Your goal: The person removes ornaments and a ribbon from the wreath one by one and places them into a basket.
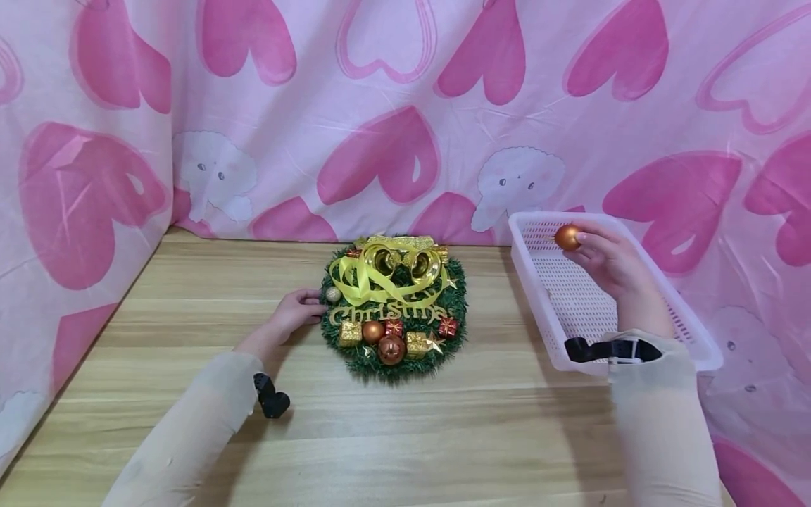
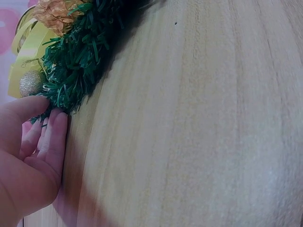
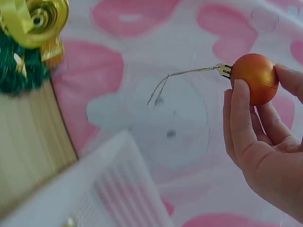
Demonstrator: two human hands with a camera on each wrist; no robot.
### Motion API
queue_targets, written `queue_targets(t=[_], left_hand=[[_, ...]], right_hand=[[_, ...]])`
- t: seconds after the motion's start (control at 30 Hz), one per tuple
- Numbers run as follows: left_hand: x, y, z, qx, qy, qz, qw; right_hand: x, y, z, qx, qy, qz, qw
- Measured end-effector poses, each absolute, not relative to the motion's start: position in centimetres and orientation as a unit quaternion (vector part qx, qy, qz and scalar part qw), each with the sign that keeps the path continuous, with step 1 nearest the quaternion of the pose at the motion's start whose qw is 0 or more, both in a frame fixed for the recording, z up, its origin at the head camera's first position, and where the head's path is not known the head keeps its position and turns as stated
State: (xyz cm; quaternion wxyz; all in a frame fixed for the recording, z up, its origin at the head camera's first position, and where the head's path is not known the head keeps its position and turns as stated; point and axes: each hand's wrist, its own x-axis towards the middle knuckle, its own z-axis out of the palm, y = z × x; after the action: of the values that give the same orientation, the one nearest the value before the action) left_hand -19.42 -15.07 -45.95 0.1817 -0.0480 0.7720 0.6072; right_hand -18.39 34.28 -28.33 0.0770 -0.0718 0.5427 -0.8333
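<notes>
My right hand [image 1: 611, 264] pinches an orange Christmas ball [image 3: 255, 79] between thumb and fingertips, above a white plastic basket [image 1: 538, 310]. A thin gold string [image 3: 189, 72] trails from the ball's gold cap. On the table lies a green Christmas wreath [image 1: 395, 370] with yellow ribbon, gold bells, small gift boxes, brown and copper balls and gold "Christmas" lettering. At its left edge my left hand [image 1: 294, 313] holds the greenery, thumb above and fingers below, near a small silver glitter ball [image 2: 32, 82]. The fingertips are partly hidden by the greenery.
The wooden table [image 1: 494, 436] runs back to a pink curtain [image 1: 304, 141] with hearts, which also hangs along the sides. The slotted basket stands at the table's right, its raised rim below my right wrist. A black wrist camera [image 1: 272, 398] sits on the left sleeve.
</notes>
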Motion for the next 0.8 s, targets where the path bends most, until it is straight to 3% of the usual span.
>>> queue_targets(t=[0.33, 0.8], left_hand=[[-19.5, -15.1, -45.8, -0.04, 0.767, 0.613, 0.182], [-19.4, -15.1, -45.8, -0.043, 0.772, 0.606, 0.188]], right_hand=[[-18.0, 38.3, -30.2, 0.002, 0.504, -0.858, 0.101], [-16.6, 39.2, -31.6, 0.147, 0.581, -0.79, 0.13]])
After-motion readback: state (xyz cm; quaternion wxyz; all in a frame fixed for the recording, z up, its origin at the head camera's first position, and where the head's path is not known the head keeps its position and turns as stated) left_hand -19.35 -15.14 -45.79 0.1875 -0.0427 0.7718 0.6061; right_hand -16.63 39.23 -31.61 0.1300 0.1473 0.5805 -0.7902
